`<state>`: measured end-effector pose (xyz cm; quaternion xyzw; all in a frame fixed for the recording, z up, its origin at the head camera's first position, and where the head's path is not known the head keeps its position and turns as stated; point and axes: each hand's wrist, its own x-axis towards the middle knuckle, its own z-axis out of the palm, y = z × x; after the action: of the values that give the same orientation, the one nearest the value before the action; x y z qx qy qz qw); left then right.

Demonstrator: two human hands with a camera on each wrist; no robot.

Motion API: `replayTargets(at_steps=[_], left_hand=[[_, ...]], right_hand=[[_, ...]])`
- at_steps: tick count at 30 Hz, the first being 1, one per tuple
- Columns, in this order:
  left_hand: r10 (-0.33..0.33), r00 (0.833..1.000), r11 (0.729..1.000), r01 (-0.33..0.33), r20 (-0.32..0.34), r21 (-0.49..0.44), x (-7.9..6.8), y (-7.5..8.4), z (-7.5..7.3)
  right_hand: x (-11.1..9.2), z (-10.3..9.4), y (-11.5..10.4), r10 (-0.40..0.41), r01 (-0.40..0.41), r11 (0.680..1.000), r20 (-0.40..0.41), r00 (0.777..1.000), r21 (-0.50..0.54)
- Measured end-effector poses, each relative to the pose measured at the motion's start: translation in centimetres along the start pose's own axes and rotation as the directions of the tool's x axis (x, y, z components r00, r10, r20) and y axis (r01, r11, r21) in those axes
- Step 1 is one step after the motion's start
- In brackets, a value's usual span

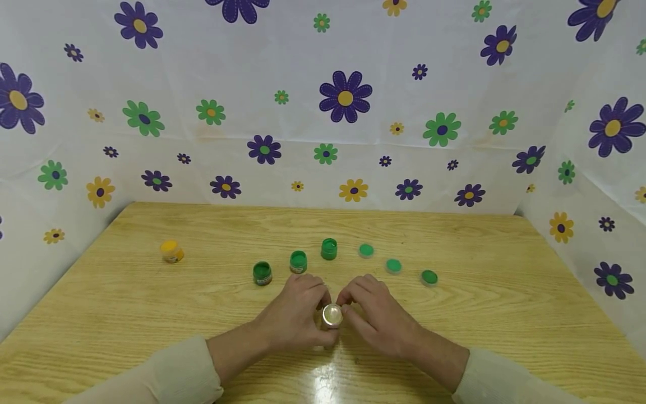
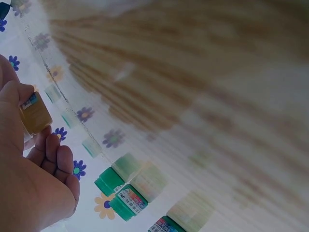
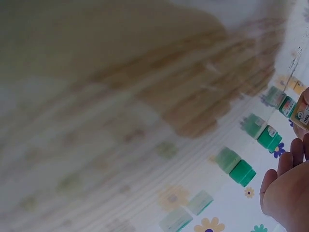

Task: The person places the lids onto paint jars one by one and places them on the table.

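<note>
Here's the gold jar (image 1: 332, 317), between both hands over the table (image 1: 479, 325): left hand (image 1: 298, 314) gripping, likely to steady it; right hand (image 1: 377, 317) at its rim, pinching or not, can't tell. Lids (image 1: 393, 266) lie apart from green jars (image 1: 298, 262), presumably keeping pairs sorted.

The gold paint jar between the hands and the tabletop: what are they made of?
Gold paint jar: probably smooth plastic, perhaps glass; its sides look even and its top shines. Tabletop: likely glossy wood or wood-look laminate; grain shows and light glares.
</note>
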<state>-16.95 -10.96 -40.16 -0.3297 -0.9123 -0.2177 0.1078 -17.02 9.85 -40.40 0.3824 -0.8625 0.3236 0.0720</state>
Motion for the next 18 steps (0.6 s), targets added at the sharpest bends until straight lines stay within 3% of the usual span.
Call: replayTargets(at_steps=[11,18], left_hand=[[-0.005,0.999,1.000,0.005,0.034,0.017,0.09,-0.01,-0.09],[0.010,0.999,0.999,-0.011,0.033,0.036,0.05,-0.03,-0.11]], right_hand=[[-0.08,0.05,0.14,-0.093,0.093,0.996,0.000,0.996,-0.015],[-0.12,0.11,0.05,-0.087,0.087,0.996,-0.005,0.996,-0.015]])
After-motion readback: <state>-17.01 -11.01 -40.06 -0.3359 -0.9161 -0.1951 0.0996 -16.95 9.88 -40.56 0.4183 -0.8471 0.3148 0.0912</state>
